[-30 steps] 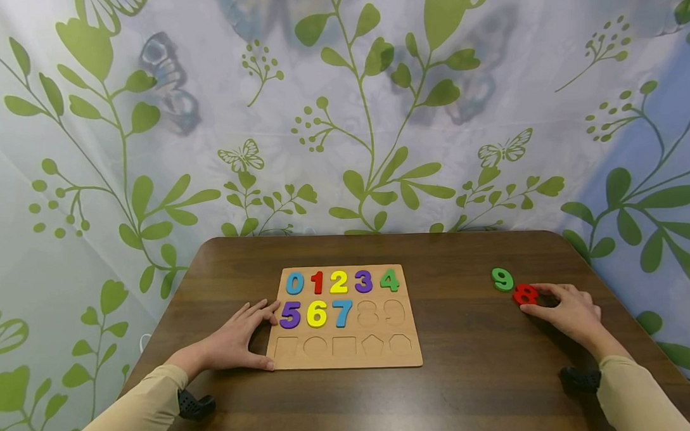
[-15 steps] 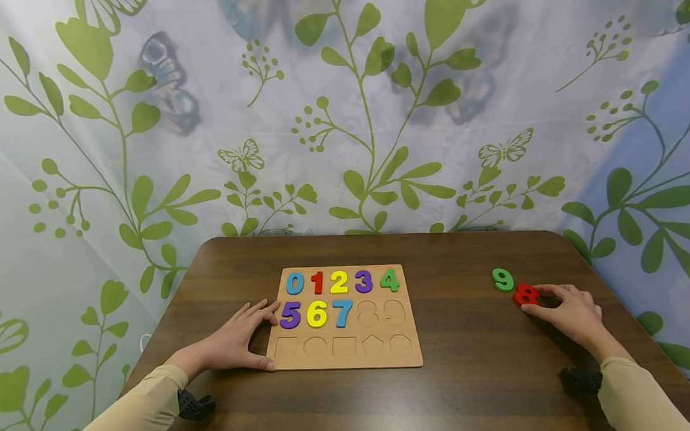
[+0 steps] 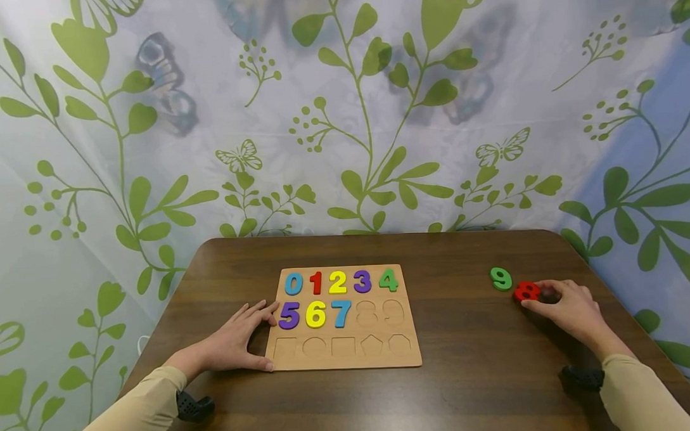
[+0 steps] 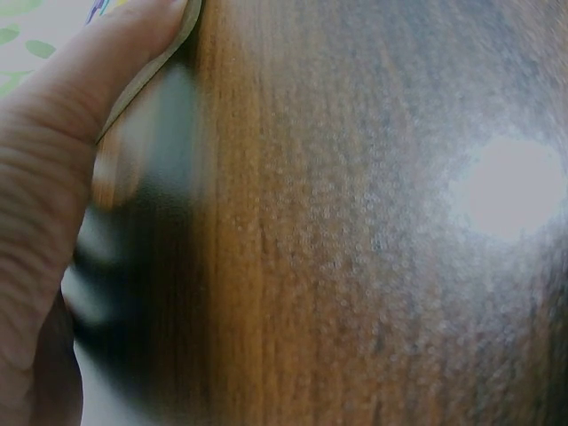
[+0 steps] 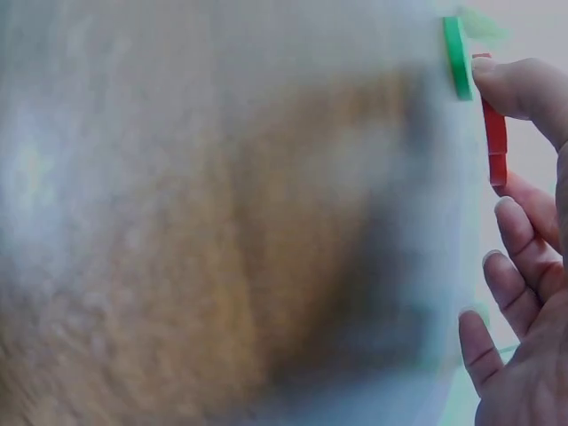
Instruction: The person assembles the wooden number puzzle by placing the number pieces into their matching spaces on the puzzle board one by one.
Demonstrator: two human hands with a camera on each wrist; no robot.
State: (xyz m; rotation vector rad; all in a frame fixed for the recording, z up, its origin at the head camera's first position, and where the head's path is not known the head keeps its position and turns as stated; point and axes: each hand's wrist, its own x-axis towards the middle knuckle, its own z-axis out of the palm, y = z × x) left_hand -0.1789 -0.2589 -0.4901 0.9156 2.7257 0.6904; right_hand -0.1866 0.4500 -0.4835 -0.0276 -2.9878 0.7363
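My right hand (image 3: 573, 309) pinches a red number 8 (image 3: 527, 291) between thumb and index finger at the right of the table. In the right wrist view the red 8 (image 5: 494, 133) shows edge-on between the thumb and index finger, the other fingers lying loosely below. Just beyond it lies a green number 9 (image 3: 500, 278). A wooden number board (image 3: 350, 361) lies left of centre. My left hand (image 3: 235, 340) rests at its left edge, fingers spread, with the thumb at the near corner. In the left wrist view the thumb (image 4: 80, 98) lies along the board's edge.
The board holds coloured numbers 0 to 7, such as the blue 7 (image 3: 341, 313). Bare recesses shaped like an 8 (image 3: 367, 314) and a 9 (image 3: 393, 313) follow, with a row of shape recesses nearest me. A leaf-patterned curtain (image 3: 341, 114) hangs behind the brown table (image 3: 452, 338).
The red 8 has tilted and risen slightly in my right hand's pinch. My left hand stays at the board's edge, and the green 9 still lies in place. The head view has shifted slightly.
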